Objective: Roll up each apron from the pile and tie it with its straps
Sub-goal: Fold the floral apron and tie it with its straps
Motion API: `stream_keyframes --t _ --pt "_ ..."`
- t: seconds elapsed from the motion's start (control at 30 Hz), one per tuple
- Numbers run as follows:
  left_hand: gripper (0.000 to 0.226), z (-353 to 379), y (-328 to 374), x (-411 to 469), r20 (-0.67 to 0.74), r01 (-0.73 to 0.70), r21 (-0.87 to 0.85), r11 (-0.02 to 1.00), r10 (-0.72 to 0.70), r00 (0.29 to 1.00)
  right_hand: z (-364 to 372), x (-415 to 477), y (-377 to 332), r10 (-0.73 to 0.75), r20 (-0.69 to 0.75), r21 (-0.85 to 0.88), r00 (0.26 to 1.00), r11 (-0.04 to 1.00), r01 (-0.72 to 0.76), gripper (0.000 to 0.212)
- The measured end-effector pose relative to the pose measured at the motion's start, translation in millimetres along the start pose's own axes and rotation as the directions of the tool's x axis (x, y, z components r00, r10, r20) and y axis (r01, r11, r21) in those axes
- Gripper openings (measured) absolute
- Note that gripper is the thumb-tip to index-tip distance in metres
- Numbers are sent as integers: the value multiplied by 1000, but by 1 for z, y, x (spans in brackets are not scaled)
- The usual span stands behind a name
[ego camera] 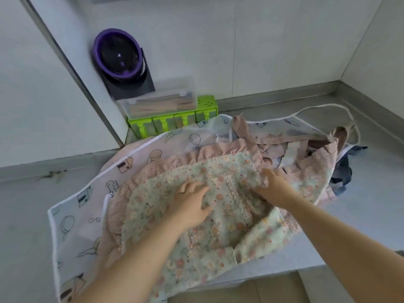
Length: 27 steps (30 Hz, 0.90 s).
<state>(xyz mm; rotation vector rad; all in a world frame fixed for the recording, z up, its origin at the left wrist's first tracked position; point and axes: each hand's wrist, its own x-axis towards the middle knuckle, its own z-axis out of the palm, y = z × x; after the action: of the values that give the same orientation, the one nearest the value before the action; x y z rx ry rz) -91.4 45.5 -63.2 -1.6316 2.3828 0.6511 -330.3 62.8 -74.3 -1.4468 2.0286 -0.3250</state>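
Both bare forearms are angling in over the front edge of the counter point(371, 193), the left one entering at the lower left and the right one at the lower right, and the two are converging toward the middle. The left hand point(190, 204) is lying palm down, its fingers straight and spread, pressing flat on the floral apron point(207, 243), fingertips pointing toward the back right corner. The right hand point(273, 186) is sitting near it, closer to the back edge, knuckles up. Its fingers point(267, 172) are curling down over a fold of the same apron, gripping the cloth, with the thumb hidden. The hands are not touching each other.
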Motion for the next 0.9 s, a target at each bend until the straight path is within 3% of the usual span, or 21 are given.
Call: stream_keyframes --t 0.13,0.27,0.4,0.47,0.53,0.6,0.7,0.77,0.9 --pt "76 19 -23 5 98 15 -16 1000 -13 995 12 20 9 67 -56 -6 996 998 -67 80" --pt "79 26 -29 9 84 11 -39 999 -7 996 12 34 10 92 -112 -17 989 995 -94 83" --pt "83 20 -27 13 85 30 -83 996 -23 996 9 28 3 89 -198 35 976 996 -84 57" --pt "88 11 -21 14 88 53 -155 987 -39 995 3 16 -5 -3 -336 33 942 999 15 40" --pt "94 -5 -9 14 23 -12 -192 981 17 1000 -7 1 -17 -132 -429 -4 894 990 144 30" --pt "101 -28 12 13 -134 -193 -104 976 179 975 -26 -18 -35 -268 -456 -33 849 958 285 24" --pt "106 -73 47 10 -323 -458 14 889 438 839 -64 -45 -66 -516 -438 -109 736 843 527 21" --pt "91 -106 69 5 -411 -555 38 831 519 750 -92 -62 -84 -585 -450 -109 674 786 609 23" --pt "21 -161 83 -9 -559 -593 5 805 494 666 -138 -86 -101 -545 -540 42 641 744 667 33"
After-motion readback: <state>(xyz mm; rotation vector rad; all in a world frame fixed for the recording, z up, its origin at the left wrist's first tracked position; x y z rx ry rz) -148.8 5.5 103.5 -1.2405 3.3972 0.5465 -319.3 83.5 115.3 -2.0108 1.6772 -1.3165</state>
